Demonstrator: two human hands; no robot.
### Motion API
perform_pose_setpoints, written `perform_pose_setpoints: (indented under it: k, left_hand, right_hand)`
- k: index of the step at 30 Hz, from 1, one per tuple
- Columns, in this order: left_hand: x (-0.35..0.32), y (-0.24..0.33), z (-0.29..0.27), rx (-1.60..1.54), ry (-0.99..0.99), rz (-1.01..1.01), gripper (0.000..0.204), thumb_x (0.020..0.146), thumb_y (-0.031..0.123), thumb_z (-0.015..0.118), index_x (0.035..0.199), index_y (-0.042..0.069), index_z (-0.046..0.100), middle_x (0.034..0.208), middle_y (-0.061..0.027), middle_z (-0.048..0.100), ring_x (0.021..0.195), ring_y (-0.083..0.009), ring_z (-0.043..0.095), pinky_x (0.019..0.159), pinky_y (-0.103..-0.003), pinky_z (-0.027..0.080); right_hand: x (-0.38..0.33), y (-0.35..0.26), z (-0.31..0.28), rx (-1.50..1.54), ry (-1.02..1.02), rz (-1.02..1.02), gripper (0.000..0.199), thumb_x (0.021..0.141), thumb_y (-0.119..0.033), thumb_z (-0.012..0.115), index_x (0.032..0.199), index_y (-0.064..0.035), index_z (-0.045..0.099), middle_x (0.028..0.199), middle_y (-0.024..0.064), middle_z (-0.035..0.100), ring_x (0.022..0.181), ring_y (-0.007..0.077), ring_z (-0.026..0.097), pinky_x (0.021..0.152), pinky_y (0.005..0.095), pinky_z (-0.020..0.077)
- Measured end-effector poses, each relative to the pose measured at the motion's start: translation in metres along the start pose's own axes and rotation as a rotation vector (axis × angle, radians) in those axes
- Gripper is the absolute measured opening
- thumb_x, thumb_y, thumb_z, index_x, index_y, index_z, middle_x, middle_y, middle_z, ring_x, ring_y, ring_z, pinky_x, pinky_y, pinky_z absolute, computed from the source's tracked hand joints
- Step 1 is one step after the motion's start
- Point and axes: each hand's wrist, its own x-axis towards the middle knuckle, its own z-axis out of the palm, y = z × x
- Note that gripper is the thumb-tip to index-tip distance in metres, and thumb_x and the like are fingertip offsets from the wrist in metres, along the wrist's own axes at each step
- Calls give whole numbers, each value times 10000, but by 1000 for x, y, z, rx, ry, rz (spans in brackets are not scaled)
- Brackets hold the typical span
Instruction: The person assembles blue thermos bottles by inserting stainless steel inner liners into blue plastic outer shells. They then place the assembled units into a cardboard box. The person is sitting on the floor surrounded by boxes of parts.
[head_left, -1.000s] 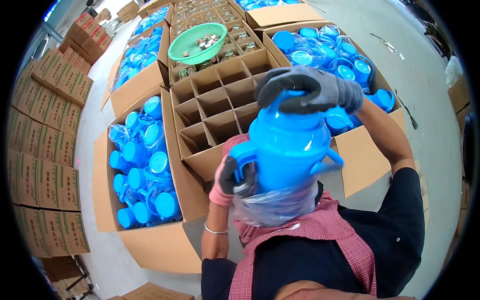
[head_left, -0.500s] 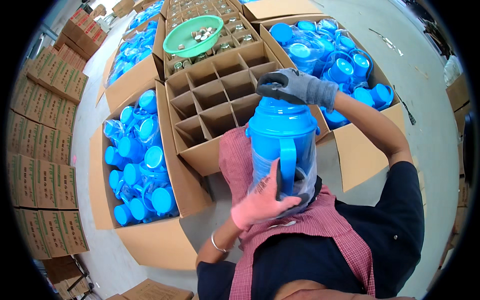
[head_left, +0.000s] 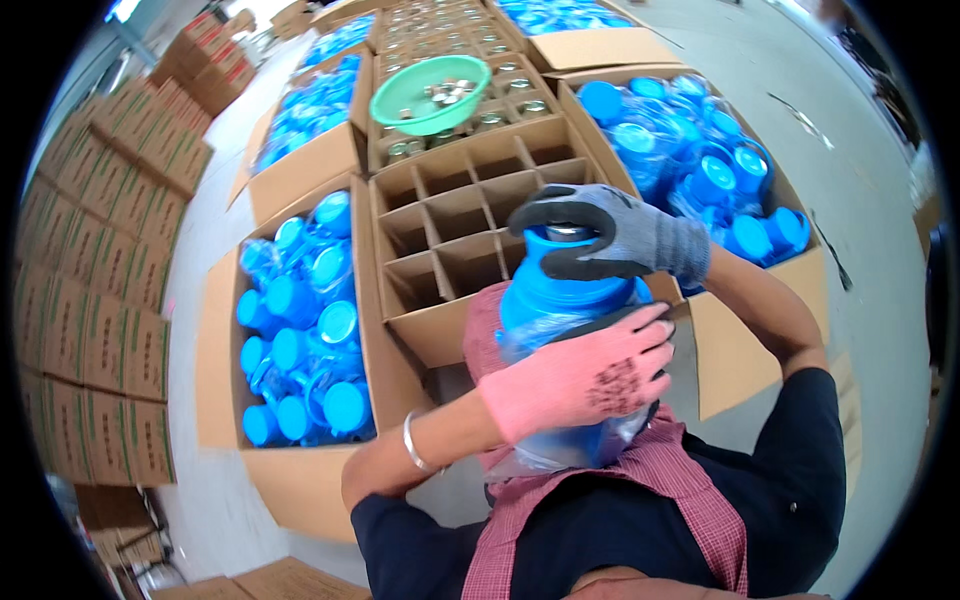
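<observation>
In front of my chest stands a blue thermos jug [head_left: 565, 299], its lower body wrapped in thin clear plastic. A silvery round piece [head_left: 568, 233] shows at its neck. My right hand [head_left: 610, 232], in a grey glove with dark palm and fingertips, curls its thumb and fingers around that piece. Lower down, my left hand [head_left: 585, 378], in a pink glove with a dark palm, wraps across the jug's body. The jug's handle is hidden behind the hand and plastic.
Beyond the jug is a divided carton [head_left: 440, 325]. Behind it, a green basin [head_left: 390, 112] with small silvery caps rests on a carton of glass bottles. Cartons of bagged blue jugs flank both sides, one on the left [head_left: 215, 350]. Stacked cartons [head_left: 90, 320] line the far left.
My left hand has moved from beside the handle to across the jug's front. My right hand has gone from lying over the top to gripping around the silvery piece. The view has shifted.
</observation>
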Motion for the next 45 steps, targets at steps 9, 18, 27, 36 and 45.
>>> perform_pose_setpoints:
  k: [9,18,27,36,45]
  left_hand:
    - [15,-24,4,-228,-202,-53,130,680,180,616,740,80,559,719,-79,578,782,-281,586,847,-413,436]
    - [-161,-48,-16,-606,428,-1306,282,766,182,722,975,3,664,928,-73,687,855,-159,655,770,-320,523]
    - [-188,-5,100,-1494,973,-1363,361,834,119,656,1152,-36,588,1053,-91,650,906,-152,634,804,-304,532]
    - [-203,-15,114,-1547,894,-1328,330,831,111,657,1117,-44,605,1017,-95,657,875,-151,636,769,-298,533]
    - [-217,0,123,-1561,892,-1366,301,827,102,657,1082,-53,621,981,-98,664,843,-149,638,733,-292,535]
  right_hand:
    - [9,19,-6,26,-137,17,404,878,-275,587,1202,-37,549,1112,171,551,1001,294,556,869,386,453]
    - [-137,65,-10,179,491,91,421,797,-73,631,1204,-20,539,1235,164,518,1162,256,501,973,390,401]
    - [-78,25,-18,-466,-172,-482,411,744,-219,614,1155,-206,620,1311,66,506,1146,308,507,947,469,445]
    - [-21,-34,-13,-875,-230,-878,404,768,-263,541,1170,-225,559,1098,-4,555,919,169,566,778,380,477]
    - [-38,-47,5,-688,-193,-726,352,717,-307,553,1044,-193,615,983,7,571,874,181,562,727,401,456]
